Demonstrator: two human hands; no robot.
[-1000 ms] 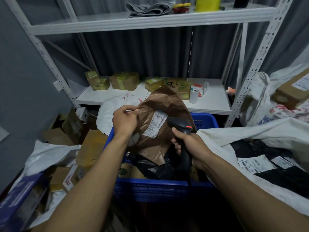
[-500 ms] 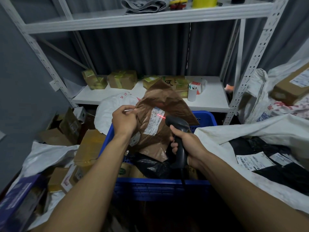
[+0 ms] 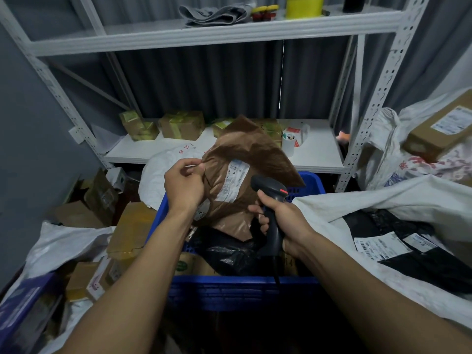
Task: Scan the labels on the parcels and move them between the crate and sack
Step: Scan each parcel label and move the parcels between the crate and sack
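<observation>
My left hand [image 3: 184, 184] pinches the left edge of a brown plastic parcel [image 3: 258, 154] and holds it upright over the blue crate [image 3: 229, 290]. A white label [image 3: 233, 182] faces me on the parcel. In my right hand [image 3: 286, 221] I grip a black barcode scanner [image 3: 270, 200], its head close to the label's right side. Black bagged parcels [image 3: 229, 251] and small boxes lie in the crate below. An open white sack [image 3: 383, 213] at the right holds black parcels [image 3: 419, 261] with labels.
A white metal shelf rack [image 3: 319, 154] stands behind the crate with taped boxes [image 3: 181, 123] and a cup on it. Another white sack [image 3: 63, 246] with cardboard boxes [image 3: 130, 231] sits at the left. A large box [image 3: 439, 129] rests on bags at the far right.
The scanner's red line, seen on the label half a second ago, is gone. The parcel and both hands stay in nearly the same place; my left fingers have shifted on the edge.
</observation>
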